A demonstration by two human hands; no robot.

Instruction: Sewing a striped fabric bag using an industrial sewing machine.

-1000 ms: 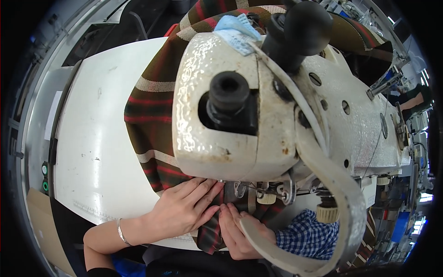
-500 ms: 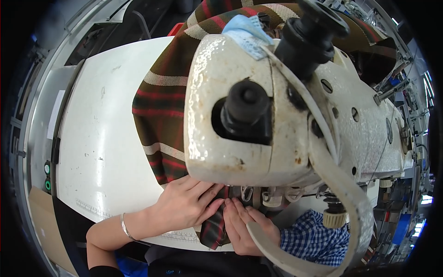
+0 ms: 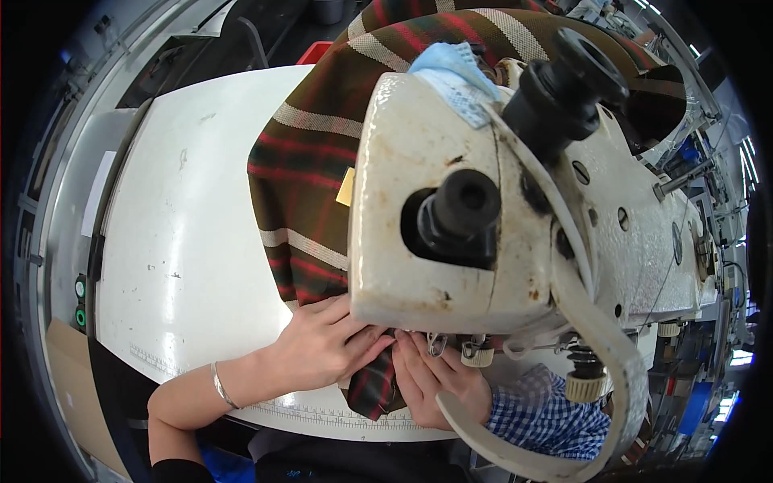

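Brown plaid cloth (image 3: 310,173) with red and cream stripes passes under the sewing machine (image 3: 435,278). Its near end, a narrow folded flap (image 3: 372,388), hangs toward me between my hands. My left hand (image 3: 318,342), a silver bangle on its wrist, grips the cloth at the left, thumb and fingers closed together near the flap's top. From the other side, my right hand (image 3: 441,378) pinches the same cloth, its fingertips close to my left thumb. The machine head hides the needle, the presser foot and some of my left fingertips.
The white sewing table (image 3: 189,233) has a ruler scale (image 3: 322,416) along its near edge. A pale curved lever (image 3: 624,402) arches over my right sleeve. More plaid cloth bunches behind the machine. A blue face mask (image 3: 457,76) lies on the machine's top.
The cloth has shifted away from me, and its near flap sits slightly farther in. A yellow tab now shows beside the machine head. My view has shifted; both hands stay on the cloth.
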